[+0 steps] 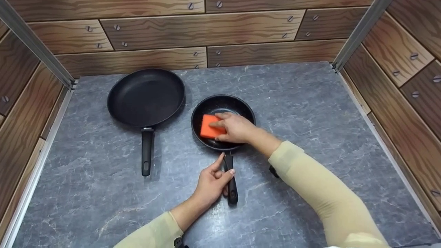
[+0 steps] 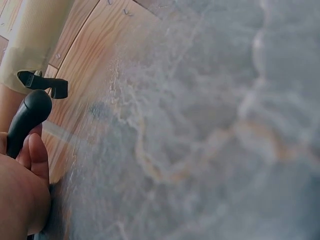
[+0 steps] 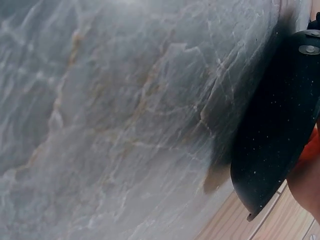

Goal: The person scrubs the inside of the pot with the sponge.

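Observation:
A small black frying pan [image 1: 248,109] is at the middle of the table, its handle [image 1: 233,194] toward me. My left hand [image 1: 211,182] grips that handle, thumb across the top; the left wrist view shows the handle's rounded end [image 2: 36,107] poking out above the curled fingers [image 2: 39,157]. Inside the pan, my right hand [image 1: 237,128] holds an orange sponge [image 1: 207,126] against the inner surface, fingers spread over it. From the right wrist, the pan's dark speckled outer side [image 3: 275,125] hides most of the sponge [image 3: 311,150] and hand [image 3: 306,186].
A larger black frying pan [image 1: 146,98] lies to the left, handle [image 1: 146,151] toward me. The grey marbled table [image 1: 310,103] is bounded by wood-patterned walls [image 1: 155,31] at the back and both sides, with metal posts [image 1: 360,32] at the corners.

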Available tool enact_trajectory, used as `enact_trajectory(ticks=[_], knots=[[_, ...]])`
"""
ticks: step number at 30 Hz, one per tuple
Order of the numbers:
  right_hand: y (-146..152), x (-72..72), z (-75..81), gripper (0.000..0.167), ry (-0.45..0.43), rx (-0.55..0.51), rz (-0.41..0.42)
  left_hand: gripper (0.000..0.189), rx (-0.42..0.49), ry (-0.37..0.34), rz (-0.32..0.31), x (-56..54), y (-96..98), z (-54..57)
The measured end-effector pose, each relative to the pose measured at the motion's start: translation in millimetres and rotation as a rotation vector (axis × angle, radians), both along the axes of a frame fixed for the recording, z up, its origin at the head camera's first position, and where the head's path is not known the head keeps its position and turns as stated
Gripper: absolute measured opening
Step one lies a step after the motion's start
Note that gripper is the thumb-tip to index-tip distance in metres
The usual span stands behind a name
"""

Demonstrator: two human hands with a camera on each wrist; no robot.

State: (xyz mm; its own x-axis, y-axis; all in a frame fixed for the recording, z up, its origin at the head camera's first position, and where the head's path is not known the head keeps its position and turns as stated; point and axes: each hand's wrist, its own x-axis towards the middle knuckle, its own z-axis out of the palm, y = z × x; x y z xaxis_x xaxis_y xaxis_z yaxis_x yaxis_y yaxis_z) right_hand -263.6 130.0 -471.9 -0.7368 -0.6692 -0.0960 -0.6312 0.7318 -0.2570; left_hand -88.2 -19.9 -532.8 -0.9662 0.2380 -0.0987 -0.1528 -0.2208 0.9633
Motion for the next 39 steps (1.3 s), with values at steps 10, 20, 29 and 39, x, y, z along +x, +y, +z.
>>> enact_trajectory(ticks=[10, 20, 29, 39], knots=[[-5.0, -0.1, -1.1, 0.06, 0.054, 0.023, -0.06, 0.076, -0.014, 0.008, -0.002, 0.6, 0.6, 1.1], [-7.1, -2.6, -4.0, 0.062, 0.128, 0.027, -0.099, 0.076, -0.02, 0.005, -0.002, 0.1, 1.0, 0.7], [-5.2, -3.2, -3.0, 0.065, 0.135, 0.037, -0.13, 0.074, -0.021, 0.01, 0.007, -0.2, 1.4, 1.7], [2.7, -6.0, -2.5, 0.067, 0.135, 0.041, -0.176, 0.073, -0.018, 0.003, 0.018, -0.2, 1.4, 1.8]])
